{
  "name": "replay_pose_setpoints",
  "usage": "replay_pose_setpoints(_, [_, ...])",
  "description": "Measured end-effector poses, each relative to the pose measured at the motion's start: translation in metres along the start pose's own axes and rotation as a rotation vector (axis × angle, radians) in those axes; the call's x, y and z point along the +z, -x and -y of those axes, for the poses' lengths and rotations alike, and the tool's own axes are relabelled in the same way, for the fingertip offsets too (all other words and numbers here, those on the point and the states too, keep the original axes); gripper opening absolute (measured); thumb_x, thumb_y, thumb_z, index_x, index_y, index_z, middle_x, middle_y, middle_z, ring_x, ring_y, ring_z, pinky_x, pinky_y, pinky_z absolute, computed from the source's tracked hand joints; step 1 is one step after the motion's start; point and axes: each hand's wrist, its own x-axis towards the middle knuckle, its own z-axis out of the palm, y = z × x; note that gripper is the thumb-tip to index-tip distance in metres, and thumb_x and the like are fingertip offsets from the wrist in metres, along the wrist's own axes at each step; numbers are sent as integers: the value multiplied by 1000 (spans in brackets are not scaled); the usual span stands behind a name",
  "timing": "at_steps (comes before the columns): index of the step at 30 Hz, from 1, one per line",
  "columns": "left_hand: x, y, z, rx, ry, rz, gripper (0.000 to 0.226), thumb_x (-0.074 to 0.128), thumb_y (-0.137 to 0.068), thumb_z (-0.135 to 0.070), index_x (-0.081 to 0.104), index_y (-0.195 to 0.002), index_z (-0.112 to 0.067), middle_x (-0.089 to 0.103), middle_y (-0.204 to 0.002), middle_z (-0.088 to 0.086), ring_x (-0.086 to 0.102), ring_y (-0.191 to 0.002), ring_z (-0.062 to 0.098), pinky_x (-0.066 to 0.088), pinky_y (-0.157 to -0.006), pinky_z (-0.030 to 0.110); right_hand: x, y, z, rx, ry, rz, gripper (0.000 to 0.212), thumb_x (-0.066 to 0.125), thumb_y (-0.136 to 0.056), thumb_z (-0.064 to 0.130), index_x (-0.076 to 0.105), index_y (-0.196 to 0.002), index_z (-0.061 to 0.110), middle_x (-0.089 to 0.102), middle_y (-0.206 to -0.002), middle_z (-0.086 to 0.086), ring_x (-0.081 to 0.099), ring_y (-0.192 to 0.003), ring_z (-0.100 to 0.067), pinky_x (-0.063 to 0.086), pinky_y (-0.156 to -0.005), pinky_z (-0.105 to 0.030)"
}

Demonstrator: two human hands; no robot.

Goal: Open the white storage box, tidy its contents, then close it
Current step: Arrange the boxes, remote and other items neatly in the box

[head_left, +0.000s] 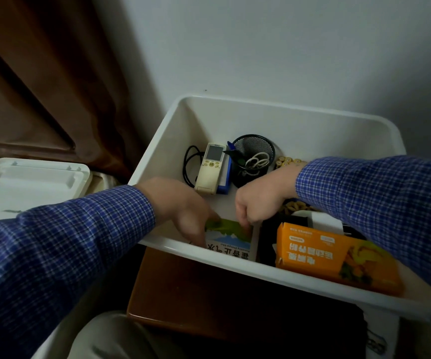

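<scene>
Fingers of the left hand and right hand curl around the top of a green-and-white carton, gripping it at the near wall inside the open white storage box. An orange carton lies just beside it; the lid rests apart, left.

I've got a brown curtain hanging down the left side, right against a pale wall that fills the background. Lower down there's a dark wooden table, its glossy rounded corner catching the light.
</scene>
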Motion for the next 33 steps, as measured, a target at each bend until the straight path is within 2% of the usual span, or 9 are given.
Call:
replay_pose_setpoints(3, [2, 0, 0, -38, -79, 18, 76, 61, -90, -57, 28, -155, -35, 59, -130, -2, 56, -110, 17, 45, -101, 40, 6, -4, 3, 39, 123, 47, 38, 42, -98, 3, 64, -129, 5, 65, -121, -13, 60, -97, -22, 46, -72, -24])
replay_pose_setpoints(7, [3, 6, -3, -93, -80, -13, 49, 56, -94, -53, 58, -133, -23, 65, -116, 1, 62, -103, 17, 50, -97, 40, 4, 3, 10, 31, 139, 14, 54, 37, -97, 0, 50, -146, 17, 55, -136, -6, 53, -107, -18, 43, -77, -17])
replay_pose_setpoints(9, [-3, 14, -8, -92, -61, -123, 40, 52, -97, -50, 68, -113, -16, 69, -100, 2, 65, -90, 16, 52, -84, 33, -3, 18, 7, 5, 90, -43, 50, 42, -96, 1, 57, -140, 20, 54, -142, -1, 51, -118, -15, 39, -96, -21])
replay_pose_setpoints(12, [-19, 33, -25, 13, 84, -330, 43, 49, -98, -51, 72, -100, -14, 73, -92, 2, 69, -83, 14, 53, -72, 27, -12, 58, -14, -36, -92, -240, 29, 54, -96, 10, 72, -114, 24, 72, -113, 7, 63, -98, -7, 49, -89, -24])
replay_pose_setpoints(16, [-29, 47, -68, 283, 634, -301, 44, 54, -95, -56, 62, -119, -20, 72, -102, 0, 71, -92, 12, 57, -79, 27, -2, 123, -51, -13, -280, -302, 15, 67, -93, 21, 71, -105, 27, 78, -86, 5, 71, -77, -5, 52, -67, -22])
replay_pose_setpoints(19, [-28, 40, -91, 304, 630, -169, 56, 62, -92, -52, 54, -133, -15, 67, -115, 4, 67, -99, 14, 55, -80, 25, 27, 147, -65, 3, -286, -183, 18, 71, -91, 30, 69, -108, 31, 78, -97, 5, 72, -89, -4, 58, -79, -25])
replay_pose_setpoints(22, [-27, 33, -96, 273, 655, -206, 59, 71, -89, -40, 50, -138, -15, 64, -117, 1, 67, -97, 13, 56, -77, 21, 51, 151, -68, 3, -315, -165, 28, 74, -89, 31, 67, -116, 31, 73, -105, 15, 68, -89, 9, 54, -77, -12])
replay_pose_setpoints(29, [-32, 36, -65, 408, 1020, -152, 36, 72, -88, -8, 55, -120, -5, 68, -114, 16, 72, -95, 27, 61, -76, 26, 51, 152, -65, -52, -400, -190, 34, 78, -85, 35, 63, -115, 28, 74, -88, 23, 70, -76, 6, 51, -65, -10])
replay_pose_setpoints(33, [-46, 62, -23, 508, 1006, -277, 32, 80, -79, -8, 62, -105, -7, 71, -93, 10, 70, -80, 21, 57, -64, 22, 24, 150, -48, -146, -556, -364, 50, 82, -71, 40, 62, -114, 25, 78, -99, 8, 75, -87, -10, 59, -73, -26])
